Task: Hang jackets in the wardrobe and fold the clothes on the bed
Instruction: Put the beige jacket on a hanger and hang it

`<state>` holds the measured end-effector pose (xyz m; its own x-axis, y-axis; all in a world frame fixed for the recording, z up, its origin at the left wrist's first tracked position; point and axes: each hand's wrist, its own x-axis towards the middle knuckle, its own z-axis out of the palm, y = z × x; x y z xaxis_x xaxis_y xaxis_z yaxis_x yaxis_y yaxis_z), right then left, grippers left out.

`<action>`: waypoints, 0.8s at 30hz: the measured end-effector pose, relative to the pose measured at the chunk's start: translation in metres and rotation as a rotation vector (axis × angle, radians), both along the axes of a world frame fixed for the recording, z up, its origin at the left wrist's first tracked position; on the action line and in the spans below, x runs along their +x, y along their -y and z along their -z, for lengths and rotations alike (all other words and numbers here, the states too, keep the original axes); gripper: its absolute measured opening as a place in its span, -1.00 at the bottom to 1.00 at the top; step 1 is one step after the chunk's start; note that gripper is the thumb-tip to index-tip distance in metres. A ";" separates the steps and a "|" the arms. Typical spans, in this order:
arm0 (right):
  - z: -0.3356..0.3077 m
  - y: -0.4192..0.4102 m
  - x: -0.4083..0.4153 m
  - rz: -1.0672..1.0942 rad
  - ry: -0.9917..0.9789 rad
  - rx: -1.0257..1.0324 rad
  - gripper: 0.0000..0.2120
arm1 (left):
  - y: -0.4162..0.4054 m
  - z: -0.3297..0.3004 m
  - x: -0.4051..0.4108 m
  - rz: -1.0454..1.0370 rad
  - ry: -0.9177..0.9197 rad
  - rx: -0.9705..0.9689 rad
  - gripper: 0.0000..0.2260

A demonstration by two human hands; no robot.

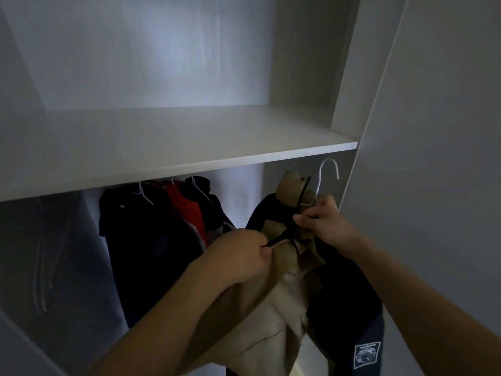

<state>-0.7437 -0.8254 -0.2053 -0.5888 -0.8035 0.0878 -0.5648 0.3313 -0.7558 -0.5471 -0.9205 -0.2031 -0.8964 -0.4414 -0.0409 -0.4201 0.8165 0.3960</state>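
The left hand pinches the jacket collar, the right grips its hanger (hook free); next, probably, hooking it beneath the shelf.

White wardrobe shelf, bare top; dark and red jackets hang beneath on hangers.

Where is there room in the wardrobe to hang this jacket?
The free gap lies under the shelf, between the hung clothes on the left and the wardrobe's right wall. The hanger hook, held with the jacket by both hands, is up in that gap. The left side is crowded.
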 end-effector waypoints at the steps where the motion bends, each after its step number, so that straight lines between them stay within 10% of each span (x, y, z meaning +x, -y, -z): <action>1: -0.001 0.001 0.003 -0.017 0.029 -0.013 -0.71 | 0.001 -0.002 0.007 -0.008 0.024 -0.020 -0.68; 6: -0.016 0.006 0.017 -0.091 0.193 -0.212 -0.60 | 0.005 -0.003 0.001 -0.080 -0.041 -0.129 -0.72; 21: -0.011 -0.049 -0.019 -0.220 0.026 0.040 -0.52 | 0.043 0.026 0.027 -0.438 -0.436 0.419 -0.85; 24: -0.002 -0.037 -0.024 -0.084 -0.134 0.016 -0.79 | 0.042 0.024 0.030 -0.381 -0.343 0.495 -0.85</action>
<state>-0.7680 -0.7882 -0.2031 -0.5035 -0.8513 0.1476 -0.6866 0.2905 -0.6665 -0.5167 -0.9627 -0.2274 -0.6814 -0.7293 -0.0613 -0.4262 0.3273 0.8433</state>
